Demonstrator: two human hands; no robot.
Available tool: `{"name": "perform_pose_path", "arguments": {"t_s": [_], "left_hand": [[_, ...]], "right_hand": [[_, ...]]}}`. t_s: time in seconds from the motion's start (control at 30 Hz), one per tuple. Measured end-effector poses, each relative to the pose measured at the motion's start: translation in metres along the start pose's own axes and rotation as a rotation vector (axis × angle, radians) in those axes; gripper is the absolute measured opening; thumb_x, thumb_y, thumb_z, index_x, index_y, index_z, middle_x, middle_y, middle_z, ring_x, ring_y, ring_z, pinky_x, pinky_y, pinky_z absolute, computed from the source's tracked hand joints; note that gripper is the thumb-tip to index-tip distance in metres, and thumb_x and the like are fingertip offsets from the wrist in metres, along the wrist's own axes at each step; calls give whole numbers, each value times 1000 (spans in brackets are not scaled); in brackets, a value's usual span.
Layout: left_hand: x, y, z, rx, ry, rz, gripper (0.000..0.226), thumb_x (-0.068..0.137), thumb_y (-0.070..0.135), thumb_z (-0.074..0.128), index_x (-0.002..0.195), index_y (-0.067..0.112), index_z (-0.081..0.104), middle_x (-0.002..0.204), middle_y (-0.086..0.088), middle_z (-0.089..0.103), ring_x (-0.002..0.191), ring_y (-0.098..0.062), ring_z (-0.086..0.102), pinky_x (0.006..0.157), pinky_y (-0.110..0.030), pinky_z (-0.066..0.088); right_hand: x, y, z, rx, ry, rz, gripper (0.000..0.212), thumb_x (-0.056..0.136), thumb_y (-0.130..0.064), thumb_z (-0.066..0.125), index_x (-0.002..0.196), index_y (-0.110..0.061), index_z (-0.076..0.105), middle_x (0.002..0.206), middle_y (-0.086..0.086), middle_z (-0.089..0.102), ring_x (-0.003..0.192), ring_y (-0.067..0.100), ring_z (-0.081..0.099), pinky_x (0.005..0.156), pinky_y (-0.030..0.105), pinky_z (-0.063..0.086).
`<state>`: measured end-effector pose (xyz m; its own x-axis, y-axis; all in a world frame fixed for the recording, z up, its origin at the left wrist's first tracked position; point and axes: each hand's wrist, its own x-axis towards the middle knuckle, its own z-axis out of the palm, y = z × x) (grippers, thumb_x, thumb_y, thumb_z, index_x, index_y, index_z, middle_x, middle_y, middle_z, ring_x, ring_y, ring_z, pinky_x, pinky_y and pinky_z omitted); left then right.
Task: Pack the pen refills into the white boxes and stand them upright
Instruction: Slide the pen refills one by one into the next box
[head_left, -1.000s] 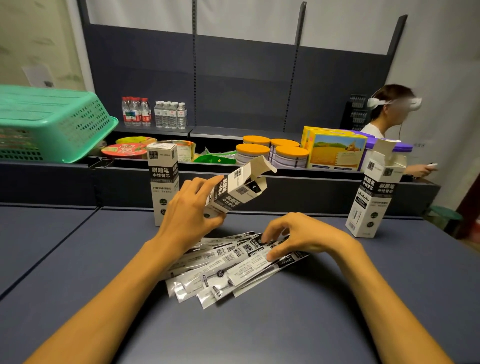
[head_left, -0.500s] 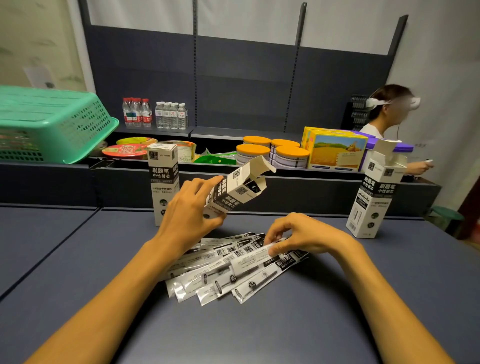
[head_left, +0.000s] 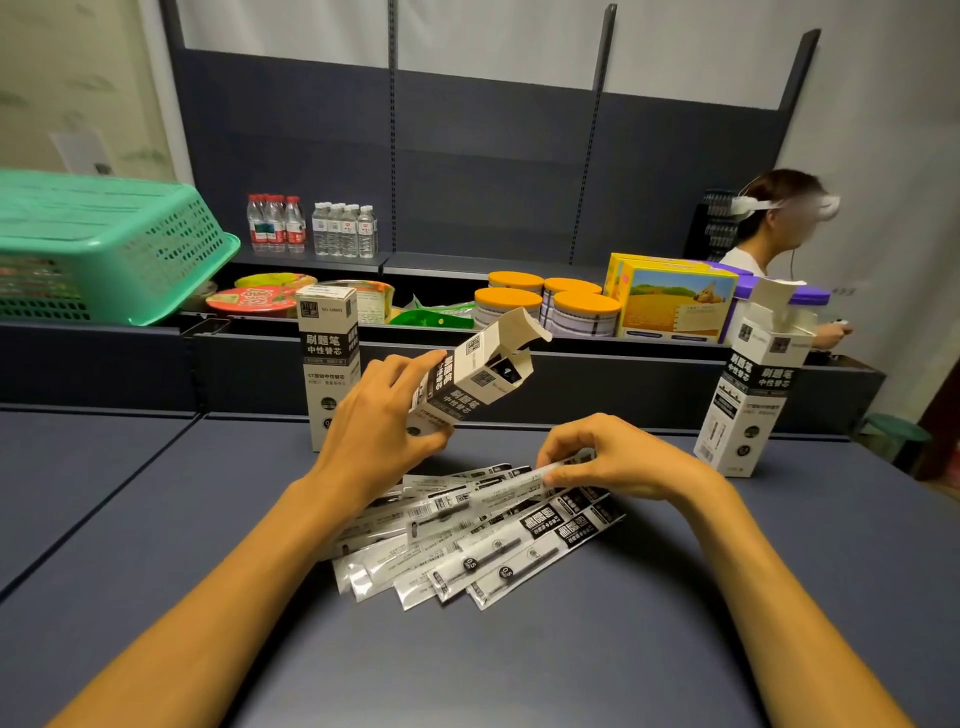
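My left hand (head_left: 379, 421) grips a white box (head_left: 475, 376) with black labels, tilted with its open flap end pointing up and right. Below it, several pen refills in clear sleeves (head_left: 467, 540) lie fanned out on the dark table. My right hand (head_left: 608, 457) pinches the right end of one refill (head_left: 498, 486) and holds it slightly above the pile. A closed white box (head_left: 328, 366) stands upright behind my left hand. Another white box (head_left: 753, 400) stands upright at the right with its top flap open.
A green plastic basket (head_left: 104, 249) sits at the far left on the counter edge. Behind the table a shelf holds water bottles (head_left: 311, 228), orange-lidded tins (head_left: 550, 306), bowls and a yellow carton (head_left: 675, 301). A person with a headset (head_left: 779, 218) is at the right.
My right hand has pinched one refill at its right end and raised it off the pile. The left hand holds the tilted box almost still.
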<state>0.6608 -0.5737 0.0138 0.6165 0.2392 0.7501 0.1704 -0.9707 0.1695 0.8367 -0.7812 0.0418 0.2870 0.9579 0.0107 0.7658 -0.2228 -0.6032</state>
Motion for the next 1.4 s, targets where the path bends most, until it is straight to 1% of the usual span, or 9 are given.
{"name": "perform_pose_path", "arguments": {"t_s": [0.2,0.33,0.4,0.57,0.77,0.93,1.03,1.17,1.4], "left_hand": [[0,-1,0,-7,3,-8,82,71,31,81,142,20,40,114,-3,56,101,-16,48,73,-25,44],[0,-1,1,-7,3,-4,82,71,31,81,142,21,40,115,-2,56,102,-16,48,72,-24,44],[0,-1,0,-6,4,-4,83,71,31,81,142,21,40,115,-2,56,101,-15,48,71,-24,44],[-1,-2,1,-9,4,1,84,71,32,82,142,22,40,114,-1,55,100,-15,47,71,-23,42],[-1,-3,1,-15,5,-2,84,71,32,81,142,22,39,115,-2,55,102,-16,48,72,-27,47],[-1,-3,1,-10,5,-2,83,71,32,81,142,22,40,116,-2,55,102,-16,49,73,-26,46],[-1,-3,1,-6,3,0,84,71,32,81,143,22,39,115,-2,56,101,-16,48,72,-26,46],[0,-2,0,-3,13,3,84,70,32,81,142,22,40,114,-1,56,99,-16,49,71,-29,48],[0,-2,-1,13,38,-9,85,67,29,84,141,20,42,109,0,56,95,-16,48,69,-28,45]], "right_hand": [[-3,2,-5,33,46,0,7,87,-22,70,94,-23,69,92,-7,72,89,8,67,82,26,54],[0,0,0,-90,6,18,18,84,-28,72,99,-38,68,104,-16,68,101,1,60,92,29,48],[1,-2,3,-109,-18,21,23,84,-31,72,105,-38,68,110,-17,66,105,2,58,94,29,48],[1,-8,10,-144,-38,45,28,81,-34,74,108,-36,66,110,-17,62,102,5,57,89,27,50],[1,-8,12,-83,-57,-1,12,81,-21,76,88,-23,67,93,-9,69,89,8,63,86,31,52],[1,-8,10,-117,-77,11,21,83,-31,73,103,-36,67,103,-10,69,94,9,64,84,29,53],[-1,-10,8,-115,-57,6,18,87,-32,68,105,-33,70,102,-12,69,94,6,63,86,31,54],[-6,-14,1,-88,52,-41,16,88,-27,68,103,-28,72,94,-11,69,86,5,63,79,31,56],[-27,-12,-31,-42,572,-244,25,84,-26,70,99,-46,63,95,-16,64,89,6,57,76,31,51]]}}
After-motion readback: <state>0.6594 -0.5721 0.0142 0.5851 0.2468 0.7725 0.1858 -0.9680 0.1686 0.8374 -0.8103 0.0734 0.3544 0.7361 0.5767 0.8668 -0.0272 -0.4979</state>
